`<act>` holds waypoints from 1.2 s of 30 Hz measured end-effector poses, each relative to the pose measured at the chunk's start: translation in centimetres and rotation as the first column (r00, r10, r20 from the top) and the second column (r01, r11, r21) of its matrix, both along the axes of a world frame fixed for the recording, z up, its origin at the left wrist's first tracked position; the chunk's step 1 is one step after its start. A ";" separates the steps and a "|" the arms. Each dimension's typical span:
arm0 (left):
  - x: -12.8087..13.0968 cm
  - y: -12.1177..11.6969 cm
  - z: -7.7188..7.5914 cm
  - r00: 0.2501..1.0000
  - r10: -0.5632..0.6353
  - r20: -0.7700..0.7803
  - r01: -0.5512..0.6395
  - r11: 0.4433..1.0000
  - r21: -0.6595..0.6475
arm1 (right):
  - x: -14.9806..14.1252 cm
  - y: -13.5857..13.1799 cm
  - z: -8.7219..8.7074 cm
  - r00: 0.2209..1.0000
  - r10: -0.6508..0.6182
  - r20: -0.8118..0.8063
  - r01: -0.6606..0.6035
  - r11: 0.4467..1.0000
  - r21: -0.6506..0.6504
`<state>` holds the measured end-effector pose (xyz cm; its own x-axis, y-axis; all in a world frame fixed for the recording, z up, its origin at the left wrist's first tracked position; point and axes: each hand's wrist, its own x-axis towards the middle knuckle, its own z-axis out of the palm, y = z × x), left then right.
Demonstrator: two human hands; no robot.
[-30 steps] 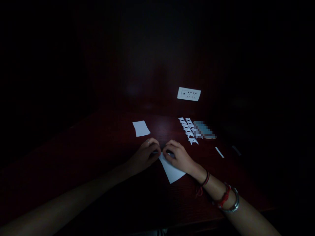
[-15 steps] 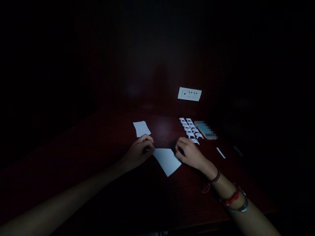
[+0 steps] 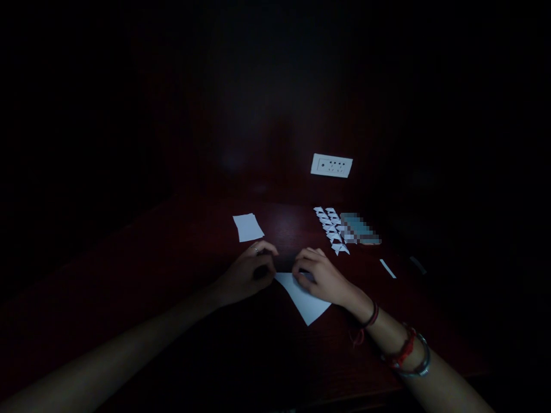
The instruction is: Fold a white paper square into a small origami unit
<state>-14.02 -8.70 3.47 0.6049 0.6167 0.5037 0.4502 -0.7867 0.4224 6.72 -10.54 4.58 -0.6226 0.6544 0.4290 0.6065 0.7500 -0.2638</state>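
Observation:
A white sheet of paper [image 3: 309,305] lies on the dark red table in front of me, one corner pointing toward me. My left hand [image 3: 249,274], with a ring on one finger, pinches the sheet's left corner between thumb and fingers. Over the upper right part of the sheet, my right hand [image 3: 322,278] is curled, its fingertips closed on the paper near the far edge. That hand hides part of the sheet. Bracelets circle my right wrist and forearm.
Beyond my left hand lies a small stack of white paper [image 3: 248,228]. Several small folded paper pieces [image 3: 329,226] stand in rows at the back right, beside a blurred-out phone-like object [image 3: 361,230]. A white strip [image 3: 388,268] lies farther right. A wall socket [image 3: 331,166] is behind.
The sheet has shifted toward me and slightly right. My right hand has moved left over the sheet, closer to my left hand, which has moved slightly right and nearer.

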 end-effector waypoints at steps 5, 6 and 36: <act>-2.4 1.7 -0.3 0.990 0.139 -0.024 -0.139 0.990 0.011 | 0.9 0.8 -0.4 0.973 -0.101 -0.207 0.083 0.992 -0.092; -2.5 1.8 -0.3 0.986 0.166 -0.022 -0.166 0.986 0.003 | 0.9 0.9 -0.5 0.964 -0.114 -0.240 0.088 0.990 -0.114; 0.5 0.3 -0.9 0.982 0.081 -0.172 -0.048 0.980 0.193 | 0.1 1.3 -1.6 0.969 -0.103 -0.225 0.042 0.964 -0.261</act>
